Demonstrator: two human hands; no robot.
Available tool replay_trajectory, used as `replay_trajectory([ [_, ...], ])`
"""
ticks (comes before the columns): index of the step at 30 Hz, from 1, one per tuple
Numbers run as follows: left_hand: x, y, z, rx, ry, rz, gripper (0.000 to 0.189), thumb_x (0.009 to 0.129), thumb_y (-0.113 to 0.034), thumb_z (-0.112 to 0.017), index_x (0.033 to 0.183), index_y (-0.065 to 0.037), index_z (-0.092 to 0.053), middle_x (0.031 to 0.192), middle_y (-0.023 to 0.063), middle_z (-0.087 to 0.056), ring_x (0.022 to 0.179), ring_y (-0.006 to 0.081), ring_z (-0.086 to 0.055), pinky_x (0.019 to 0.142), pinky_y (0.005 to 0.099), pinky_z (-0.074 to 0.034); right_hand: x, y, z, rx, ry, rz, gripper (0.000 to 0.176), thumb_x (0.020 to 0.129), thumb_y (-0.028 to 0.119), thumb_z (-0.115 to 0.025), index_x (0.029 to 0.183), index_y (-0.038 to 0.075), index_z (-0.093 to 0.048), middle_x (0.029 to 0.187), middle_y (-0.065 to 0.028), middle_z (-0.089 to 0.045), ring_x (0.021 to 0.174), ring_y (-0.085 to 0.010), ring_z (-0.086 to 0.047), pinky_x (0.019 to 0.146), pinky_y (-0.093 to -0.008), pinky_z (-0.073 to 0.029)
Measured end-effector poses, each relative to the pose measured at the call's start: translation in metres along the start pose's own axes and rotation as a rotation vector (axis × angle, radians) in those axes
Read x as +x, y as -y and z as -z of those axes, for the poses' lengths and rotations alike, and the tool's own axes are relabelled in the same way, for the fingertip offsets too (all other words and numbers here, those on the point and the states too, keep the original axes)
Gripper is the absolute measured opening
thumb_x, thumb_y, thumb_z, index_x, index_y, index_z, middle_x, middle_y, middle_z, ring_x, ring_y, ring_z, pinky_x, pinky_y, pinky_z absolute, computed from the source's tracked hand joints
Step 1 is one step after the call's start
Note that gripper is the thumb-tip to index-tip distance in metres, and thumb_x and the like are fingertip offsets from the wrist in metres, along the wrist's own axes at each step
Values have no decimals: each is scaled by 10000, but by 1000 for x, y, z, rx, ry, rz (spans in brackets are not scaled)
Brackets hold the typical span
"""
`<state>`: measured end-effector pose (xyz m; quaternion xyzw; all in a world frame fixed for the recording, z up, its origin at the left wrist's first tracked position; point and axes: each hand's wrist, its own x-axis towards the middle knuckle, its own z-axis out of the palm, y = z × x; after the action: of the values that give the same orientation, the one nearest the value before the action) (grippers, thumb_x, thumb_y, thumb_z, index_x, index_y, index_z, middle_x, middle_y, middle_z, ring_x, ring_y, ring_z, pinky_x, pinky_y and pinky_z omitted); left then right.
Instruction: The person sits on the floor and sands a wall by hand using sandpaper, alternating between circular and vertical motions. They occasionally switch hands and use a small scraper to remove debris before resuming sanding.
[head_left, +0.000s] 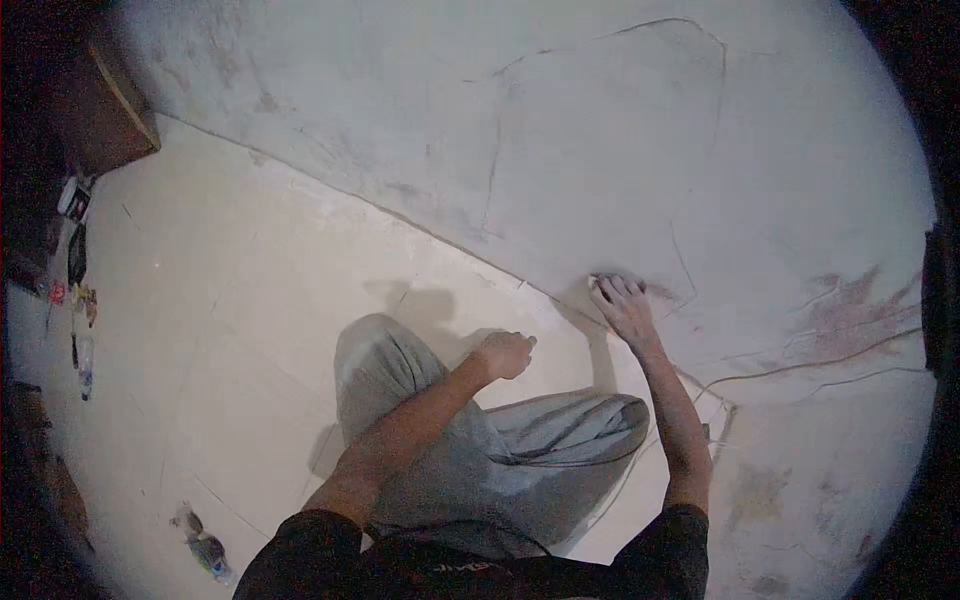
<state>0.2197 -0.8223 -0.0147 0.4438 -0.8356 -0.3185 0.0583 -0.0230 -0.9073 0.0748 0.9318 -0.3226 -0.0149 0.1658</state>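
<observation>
My right hand (pixel 624 306) is up against the cracked grey-white wall (pixel 600 170), low down near the floor line. Its fingers are bent and pressed together, and a small pale bit shows at the fingertips, too small to name. Over my lap, above the pale tiled floor (pixel 250 300), my left hand (pixel 507 355) is closed in a fist. A tiny light tip shows by its thumb; what the fist holds, if anything, is hidden. My legs in grey trousers (pixel 430 420) are folded beneath both hands.
A thin cable (pixel 810 358) runs along the wall at right. A brown box-like piece (pixel 105 110) stands in the upper left corner. Down the left side are a white container (pixel 73 199), a clear bottle (pixel 85 368) and another plastic bottle (pixel 207 552).
</observation>
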Motion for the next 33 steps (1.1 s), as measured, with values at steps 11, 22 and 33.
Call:
replay_trajectory([
  [11,9,6,-2,27,65,-16,379,877,-241,-472,1182,-20,-514,1053,216,-633,1006,363,-602,882,483,-463,198,58,-12,264,-352,98,333,891,177,-449,1212,196,-534,1372,-60,-453,1266,-264,-426,1041,-402,-360],
  [22,-2,25,-19,-18,-48,-53,435,882,-267,-480,1245,-28,-483,1125,204,-607,1034,352,-590,921,469,-442,129,35,-1,213,-200,89,287,870,199,-460,1141,178,-552,1319,-51,-479,1204,-238,-455,1003,-384,-401],
  [33,11,-8,12,-30,232,22,490,904,-276,-463,1322,-23,-423,1262,195,-538,1140,355,-530,1003,462,-388,-3,-8,-27,-34,129,35,378,853,205,-492,1227,156,-517,1304,-67,-499,1115,-249,-501,944,-406,-423],
])
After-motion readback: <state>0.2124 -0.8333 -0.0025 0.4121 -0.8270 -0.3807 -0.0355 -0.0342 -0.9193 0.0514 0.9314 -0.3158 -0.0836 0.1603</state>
